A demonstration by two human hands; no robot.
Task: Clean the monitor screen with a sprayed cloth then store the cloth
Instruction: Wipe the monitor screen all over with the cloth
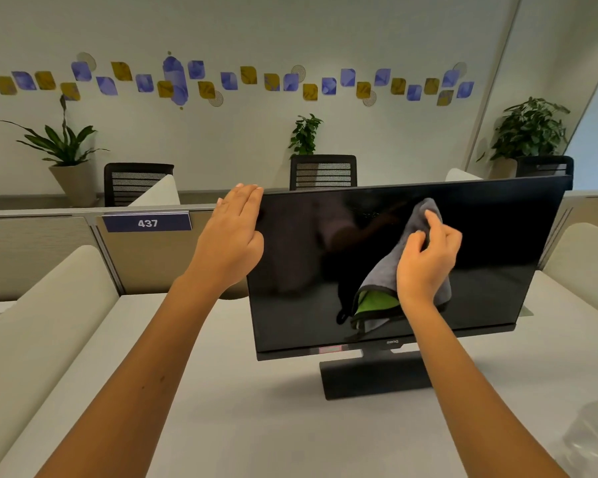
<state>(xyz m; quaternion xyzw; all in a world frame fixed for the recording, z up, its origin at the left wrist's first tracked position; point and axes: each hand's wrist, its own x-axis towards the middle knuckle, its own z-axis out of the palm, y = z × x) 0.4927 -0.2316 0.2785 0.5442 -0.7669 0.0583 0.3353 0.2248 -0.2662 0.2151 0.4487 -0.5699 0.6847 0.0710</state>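
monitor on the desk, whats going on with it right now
A person is wiping the monitor on the desk. The right hand presses a grey cloth with a green inner side against the dark screen, about the middle. The left hand lies flat and open against the monitor's upper left edge, apparently steadying it. The screen is off, and the cloth is not yet stored.

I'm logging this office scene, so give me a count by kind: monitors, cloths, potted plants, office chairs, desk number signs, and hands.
Monitors: 1, the black monitor
Cloths: 1, the grey and green cloth
Potted plants: 3
Office chairs: 3
Desk number signs: 1, the 437 sign
Hands: 2, left hand and right hand
Total: 11
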